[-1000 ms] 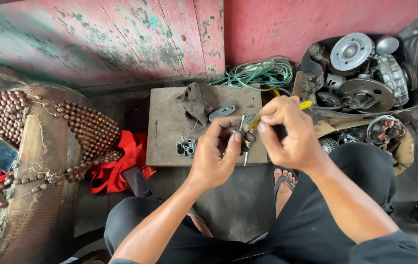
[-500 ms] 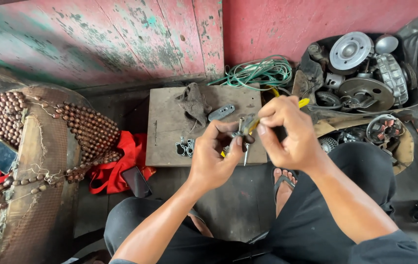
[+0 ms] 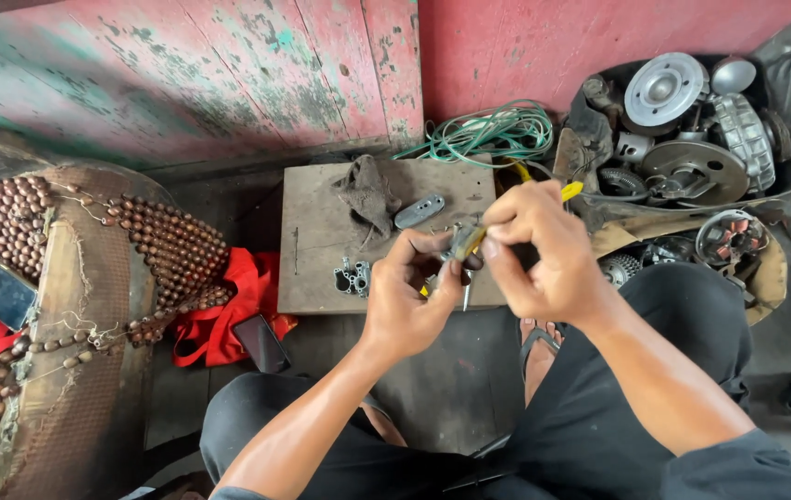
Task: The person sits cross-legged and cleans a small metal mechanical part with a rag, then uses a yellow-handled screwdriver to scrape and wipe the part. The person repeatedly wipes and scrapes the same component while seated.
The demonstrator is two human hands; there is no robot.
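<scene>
Head view: peeling pink and green painted boards (image 3: 182, 83) backing the scene, with a smoother red wall (image 3: 525, 46) to the right and a dull grey concrete floor (image 3: 442, 398) below. Lying flat on the floor, a rough, scuffed square wooden board (image 3: 317, 241), bearing a crumpled brown rag (image 3: 366, 193), a small oblong grey metal piece (image 3: 420, 210) and a little cast metal part with holes (image 3: 353, 277).

Working just above the board's near right corner: left hand (image 3: 409, 301) pinching, fingertips closed tight on a small dark metal part (image 3: 451, 257) with a thin pin hanging below; right hand (image 3: 539, 255) curling snugly around yellow-handled pliers (image 3: 516, 215), handle tip poking out above the knuckles, nose meeting the small part between both hands.

Coiling behind the board, a loose bundle of green wire (image 3: 493, 132). Piling up at far right, greasy round engine parts (image 3: 692, 139), discs and toothed rings, dull grey and rusty. Spreading at left, a worn brown beaded seat cover (image 3: 16, 241) with a dark phone (image 3: 3, 293) on it; bunching beside it, a bright red cloth (image 3: 224, 306) with another dark phone (image 3: 261, 343) at its edge.
</scene>
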